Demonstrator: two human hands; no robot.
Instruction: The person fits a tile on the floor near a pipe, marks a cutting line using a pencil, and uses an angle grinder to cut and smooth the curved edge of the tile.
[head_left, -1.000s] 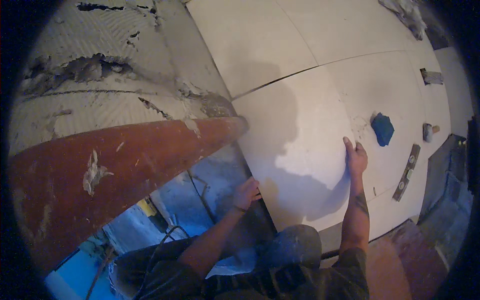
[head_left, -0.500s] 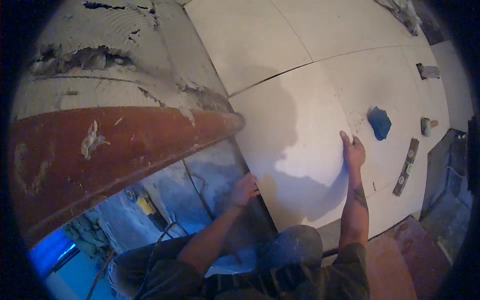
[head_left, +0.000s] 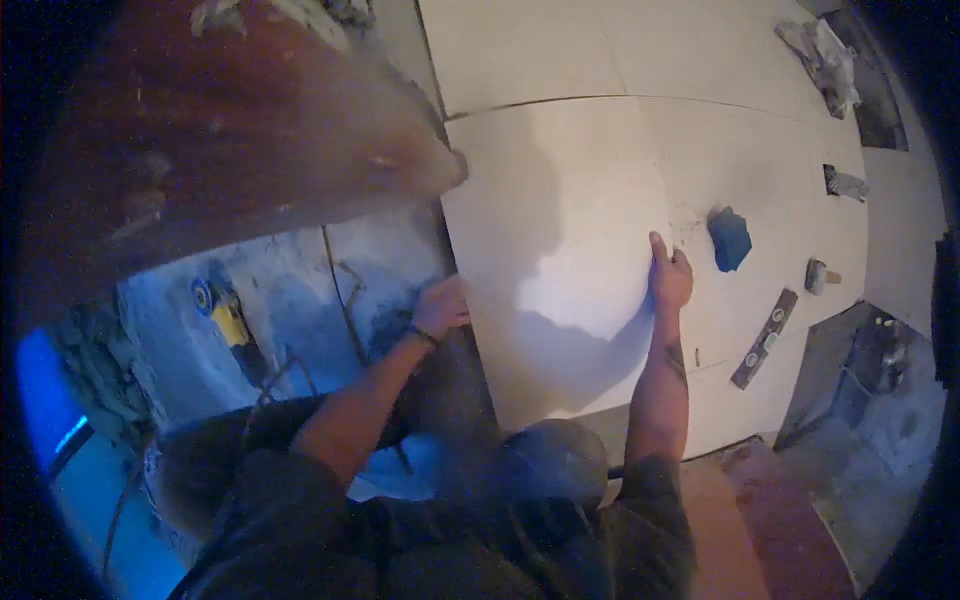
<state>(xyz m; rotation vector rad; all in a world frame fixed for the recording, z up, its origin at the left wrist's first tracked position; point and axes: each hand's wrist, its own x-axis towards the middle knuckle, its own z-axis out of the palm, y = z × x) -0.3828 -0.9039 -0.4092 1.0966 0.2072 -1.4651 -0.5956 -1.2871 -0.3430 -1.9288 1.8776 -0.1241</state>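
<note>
Head view: pale, partly shadowed tile [head_left: 585,225]; left fingers [head_left: 457,312], right fingers [head_left: 681,266] at edges, grip unclear.

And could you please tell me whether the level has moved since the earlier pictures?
No: the view has shifted, but the level lies in the same place on the pale tiles.

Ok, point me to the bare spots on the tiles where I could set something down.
The pale tile has room between the left hand and right hand. Beyond its far seam, another bare patch lies left of the crumpled plastic. It is crowded right of the right hand: blue lump, spirit level, mallet.
</note>
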